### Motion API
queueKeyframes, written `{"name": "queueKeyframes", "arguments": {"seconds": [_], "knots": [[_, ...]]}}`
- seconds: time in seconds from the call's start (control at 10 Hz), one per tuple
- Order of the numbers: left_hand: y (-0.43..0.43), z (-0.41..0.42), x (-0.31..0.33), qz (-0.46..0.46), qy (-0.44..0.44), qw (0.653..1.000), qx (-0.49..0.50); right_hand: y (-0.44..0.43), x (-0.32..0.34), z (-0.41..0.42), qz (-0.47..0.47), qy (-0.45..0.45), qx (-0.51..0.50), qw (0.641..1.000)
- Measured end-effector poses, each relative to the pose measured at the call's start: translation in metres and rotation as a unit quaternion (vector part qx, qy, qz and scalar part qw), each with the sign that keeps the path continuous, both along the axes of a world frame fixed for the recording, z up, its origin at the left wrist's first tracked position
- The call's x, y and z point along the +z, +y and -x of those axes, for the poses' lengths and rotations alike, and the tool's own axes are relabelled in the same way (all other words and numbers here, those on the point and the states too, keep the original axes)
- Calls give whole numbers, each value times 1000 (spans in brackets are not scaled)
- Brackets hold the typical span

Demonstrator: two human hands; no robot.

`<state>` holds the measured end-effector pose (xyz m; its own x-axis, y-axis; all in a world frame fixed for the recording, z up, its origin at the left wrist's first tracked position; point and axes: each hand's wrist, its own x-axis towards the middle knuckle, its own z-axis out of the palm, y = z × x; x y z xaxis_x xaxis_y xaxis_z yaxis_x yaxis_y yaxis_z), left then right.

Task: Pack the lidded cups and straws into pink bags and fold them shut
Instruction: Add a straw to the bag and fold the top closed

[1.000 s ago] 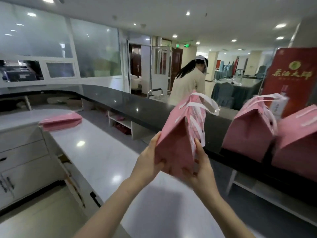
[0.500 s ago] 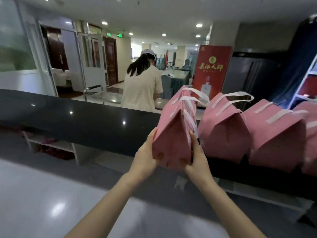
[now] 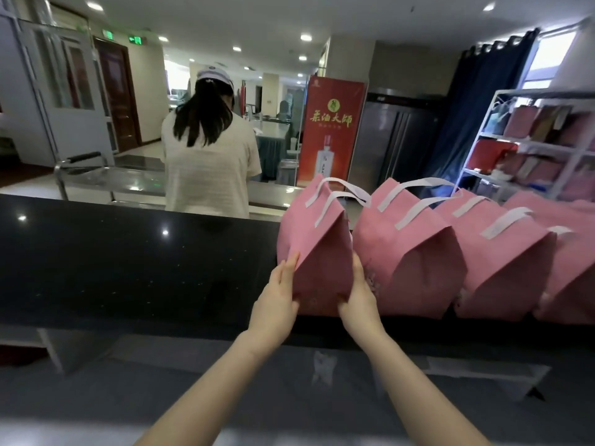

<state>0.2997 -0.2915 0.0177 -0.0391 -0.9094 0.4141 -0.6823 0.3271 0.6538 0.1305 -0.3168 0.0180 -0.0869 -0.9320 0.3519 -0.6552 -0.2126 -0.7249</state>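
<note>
Grey worktop (image 3: 225,397) lies nearest, under two bare forearms, and behind it rises a glossy black stone counter ledge (image 3: 128,259). On that ledge, at twelve o'clock from the wrists, stands a pink paper bag (image 3: 318,252) with white ribbon handles. Its top is already folded shut, so no cup or straw shows.

The left hand (image 3: 277,300) lies flat against the bag's nine o'clock side, fingers straight and pressing. The right hand (image 3: 359,297) braces the three o'clock side with its thumb up the front edge. Its fingers slip out of sight into the gap beside the second pink bag (image 3: 409,252), so I can't say whether they curl.

This looks like the parking step, adding the bag to a row of folded pink bags that runs off toward three o'clock. To do it well, I'd settle the base flat and square on the stone, snug to its neighbour but not crushing the fold. Then ease both palms away together and watch that it stands, since whatever is inside should stay upright.

Farther off at eleven o'clock a person in a cream shirt and white cap (image 3: 209,169) faces away. A red upright banner (image 3: 331,133) stands at twelve, and a white wire shelf rack (image 3: 531,146) at two.
</note>
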Motion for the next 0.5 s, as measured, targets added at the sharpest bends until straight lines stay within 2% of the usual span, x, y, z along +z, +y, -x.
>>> {"name": "queueKeyframes", "arguments": {"seconds": [0.2, 0.4, 0.5], "knots": [[-15, 0, 2, -26, -32, 999, 15, -18, 0, -1, -41, 66, -37, 996], [-2, -10, 11, -49, -55, 997, 10, 12, 4, 13, -64, 58, 21, 996], [15, -18, 26, -25, -60, 998, 21, 37, 17, 27, -64, 46, 65, 995]]}}
